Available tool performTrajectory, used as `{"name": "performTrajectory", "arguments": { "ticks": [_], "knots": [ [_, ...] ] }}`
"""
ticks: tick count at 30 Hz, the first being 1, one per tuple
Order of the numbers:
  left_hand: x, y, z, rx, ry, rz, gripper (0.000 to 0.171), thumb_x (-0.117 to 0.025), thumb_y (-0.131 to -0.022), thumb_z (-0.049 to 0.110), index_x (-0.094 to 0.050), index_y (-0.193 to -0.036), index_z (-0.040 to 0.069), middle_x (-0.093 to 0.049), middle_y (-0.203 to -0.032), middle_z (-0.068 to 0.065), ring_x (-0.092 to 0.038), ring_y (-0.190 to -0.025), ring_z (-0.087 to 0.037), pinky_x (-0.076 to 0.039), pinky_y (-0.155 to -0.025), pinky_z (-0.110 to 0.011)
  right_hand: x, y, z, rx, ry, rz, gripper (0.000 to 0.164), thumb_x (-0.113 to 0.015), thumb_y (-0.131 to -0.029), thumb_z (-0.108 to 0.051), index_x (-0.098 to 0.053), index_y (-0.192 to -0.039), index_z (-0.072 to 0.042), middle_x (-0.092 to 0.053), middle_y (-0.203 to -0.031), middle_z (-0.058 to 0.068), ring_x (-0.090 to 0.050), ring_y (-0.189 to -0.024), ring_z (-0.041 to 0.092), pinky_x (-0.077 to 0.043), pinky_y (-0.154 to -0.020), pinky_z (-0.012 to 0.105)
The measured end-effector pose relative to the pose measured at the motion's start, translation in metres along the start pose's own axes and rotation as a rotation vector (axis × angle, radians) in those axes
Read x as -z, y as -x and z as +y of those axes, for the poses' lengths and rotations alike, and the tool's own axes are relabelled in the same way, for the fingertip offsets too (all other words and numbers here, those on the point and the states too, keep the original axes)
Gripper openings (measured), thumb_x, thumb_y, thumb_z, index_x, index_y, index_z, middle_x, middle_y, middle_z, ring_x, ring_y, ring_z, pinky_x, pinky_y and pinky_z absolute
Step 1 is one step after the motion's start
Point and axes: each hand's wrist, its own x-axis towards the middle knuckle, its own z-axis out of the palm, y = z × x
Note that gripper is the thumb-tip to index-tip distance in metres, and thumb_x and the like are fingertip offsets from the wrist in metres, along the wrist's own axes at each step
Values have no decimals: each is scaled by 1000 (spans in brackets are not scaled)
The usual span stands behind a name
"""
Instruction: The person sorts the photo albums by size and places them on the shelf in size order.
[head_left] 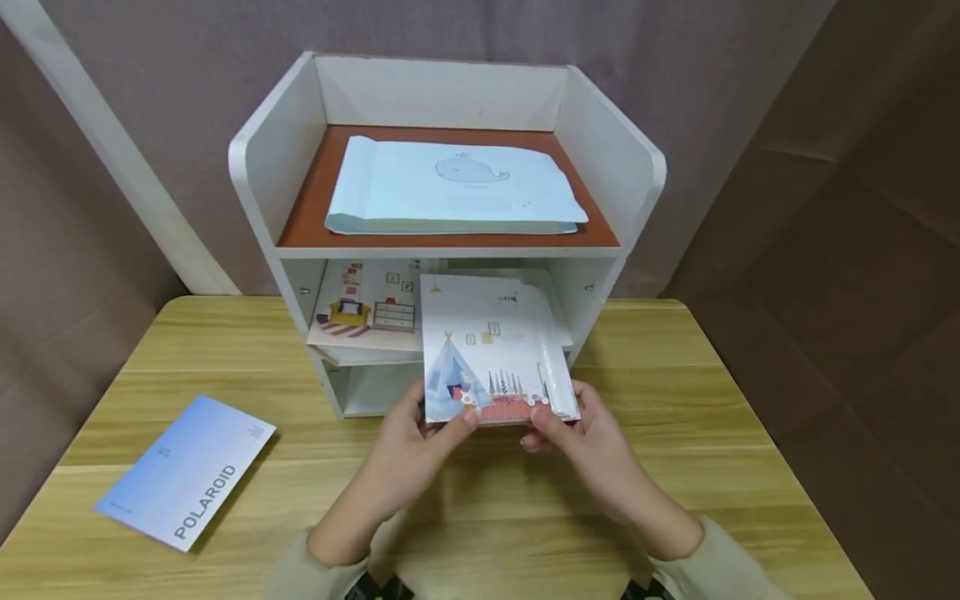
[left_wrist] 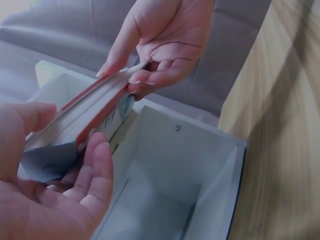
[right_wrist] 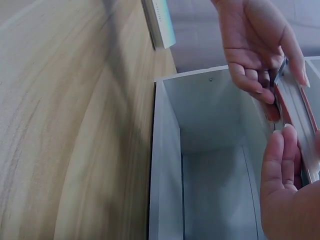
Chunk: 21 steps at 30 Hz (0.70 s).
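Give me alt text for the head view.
Left hand and right hand hold a white book picturing a tent at a white shelf. On its top lies a pale, whale-printed packet; on the wooden table, a blue POLAROID booklet.

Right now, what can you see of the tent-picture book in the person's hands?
The closed book has a white cover printed with a blue tent and small frames; reddish edges border its pale, paperlike middle. It is held cover up, its far end at the white shelf's middle compartment. The left hand and right hand grip its near end.
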Motion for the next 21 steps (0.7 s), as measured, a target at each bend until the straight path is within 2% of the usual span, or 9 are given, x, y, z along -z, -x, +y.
{"name": "performTrajectory", "arguments": {
  "ticks": [8, 15, 21],
  "knots": [
    [-9, -12, -3, 35, 80, 56, 40, -71, -90, 22, -58, -121, 1, -66, -103, -15, -65, -92, -33, -56, -80, -34, 1, -8, -6, -29, -77, 63, 48, -64, -95, -16, -34, -128, 1, -64, -100, 17, -67, -76, 21, -56, -80, 43],
    [-19, -24, -1, 69, 100, 100, 42, -69, -91, 30, -58, -116, -3, -68, -99, -17, -68, -87, -26, -56, -81, -34, 3, -15, -9, -65, -158, 97, 40, -62, -96, -21, -39, -120, 1, -63, -92, 11, -66, -76, 20, -56, -81, 40],
    [-22, -36, -1, 154, 274, 125, 44, -68, -92, 33, -57, -113, -5, -67, -102, -20, -68, -89, -26, -54, -85, -37, -2, -25, -11, -103, -188, 127, 42, -65, -93, -31, -49, -114, 2, -63, -90, 8, -65, -75, 18, -56, -80, 37]
  ]
}}
